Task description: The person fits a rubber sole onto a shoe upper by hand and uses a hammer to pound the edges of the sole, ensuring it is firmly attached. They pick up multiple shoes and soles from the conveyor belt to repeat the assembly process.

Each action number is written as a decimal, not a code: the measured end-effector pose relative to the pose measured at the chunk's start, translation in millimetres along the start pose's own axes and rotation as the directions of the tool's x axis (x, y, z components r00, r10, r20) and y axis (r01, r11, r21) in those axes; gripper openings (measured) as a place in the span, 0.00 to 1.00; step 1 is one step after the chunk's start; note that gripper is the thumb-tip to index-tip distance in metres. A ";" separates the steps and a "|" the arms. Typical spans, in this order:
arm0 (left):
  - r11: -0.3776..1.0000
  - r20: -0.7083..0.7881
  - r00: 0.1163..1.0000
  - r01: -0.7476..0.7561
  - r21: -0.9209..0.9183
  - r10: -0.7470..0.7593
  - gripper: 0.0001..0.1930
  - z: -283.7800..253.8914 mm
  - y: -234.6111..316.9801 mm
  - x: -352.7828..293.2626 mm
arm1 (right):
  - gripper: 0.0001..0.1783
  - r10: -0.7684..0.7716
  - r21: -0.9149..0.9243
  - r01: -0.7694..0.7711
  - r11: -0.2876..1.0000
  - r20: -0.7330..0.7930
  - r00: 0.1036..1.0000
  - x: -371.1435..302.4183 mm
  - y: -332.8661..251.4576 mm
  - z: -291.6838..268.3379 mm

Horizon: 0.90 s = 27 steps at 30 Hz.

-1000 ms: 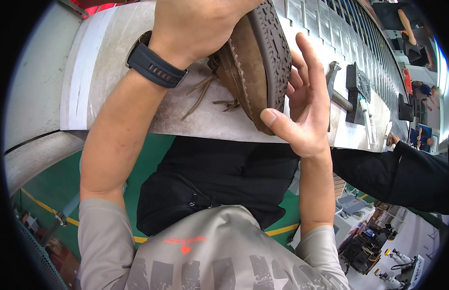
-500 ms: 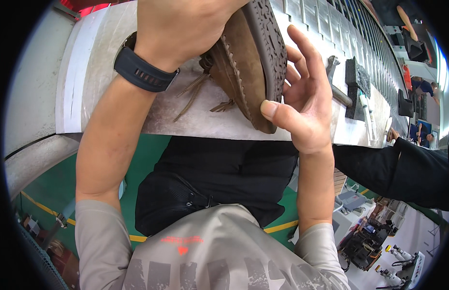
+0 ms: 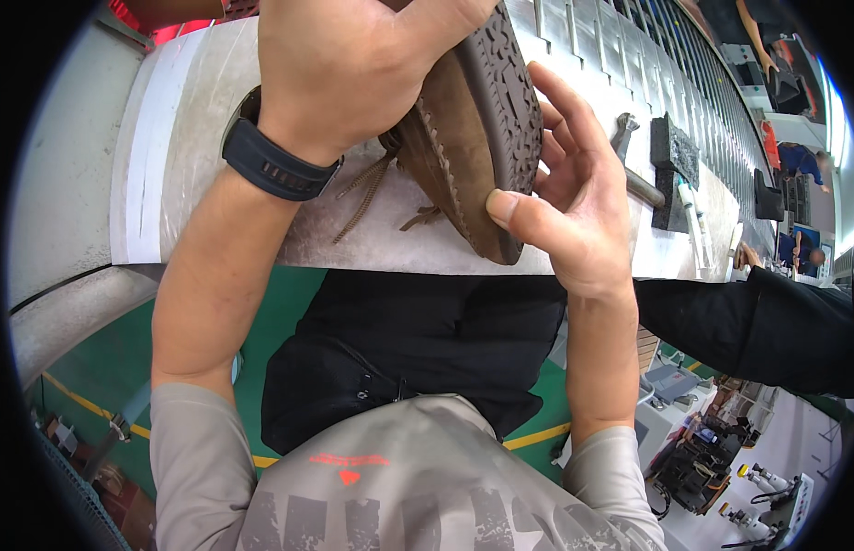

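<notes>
At upper centre, the left hand (image 3: pixel 349 78) grips a brown shoe (image 3: pixel 463 142); beside it, the right hand (image 3: pixel 583 216) is loosely spread, thumb against the shoe, fingers upward.

Hammer (image 3: pixel 644 188), one, on pale bench (image 3: pixel 202 129). Block (image 3: pixel 673 167), black, beside hammer. Slim white implements (image 3: pixel 695 225), near block. Floor (image 3: pixel 101 338), green, yellow line (image 3: pixel 537 436). Co-worker's sleeve (image 3: pixel 721 321), black, at right.

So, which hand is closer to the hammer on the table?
The right hand. It is just to the left of the hammer, beside the brown shoe. The left hand is farther off, on the shoe's other side.
</notes>
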<state>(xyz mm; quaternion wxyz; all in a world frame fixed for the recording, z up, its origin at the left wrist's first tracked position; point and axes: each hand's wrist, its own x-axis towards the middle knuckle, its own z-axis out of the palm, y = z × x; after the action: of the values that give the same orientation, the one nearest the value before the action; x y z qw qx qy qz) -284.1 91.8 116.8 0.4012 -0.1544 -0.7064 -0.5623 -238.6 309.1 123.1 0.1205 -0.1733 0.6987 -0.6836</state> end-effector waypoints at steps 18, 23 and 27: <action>0.994 -0.006 1.000 0.012 -0.108 -0.013 0.24 4.0 3.8 1.4 | 0.41 -0.010 -0.059 0.005 0.998 -0.081 0.997 25.1 -7.7 4.2; 0.881 0.022 0.888 -0.459 0.114 0.459 0.27 -21.6 34.6 16.5 | 0.41 -0.515 -0.435 0.429 0.791 -0.096 0.852 29.7 -22.9 13.0; 0.845 0.271 0.862 -0.489 0.216 0.429 0.33 -46.0 64.2 5.9 | 0.41 -0.672 -0.589 0.554 0.589 0.023 0.740 4.4 -34.2 11.3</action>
<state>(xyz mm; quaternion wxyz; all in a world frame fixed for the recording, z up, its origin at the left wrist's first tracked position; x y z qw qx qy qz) -226.8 68.8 166.4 0.4646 -0.3210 -0.7586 -0.3248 -235.4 296.8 157.0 -0.2516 -0.3613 0.7712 -0.4599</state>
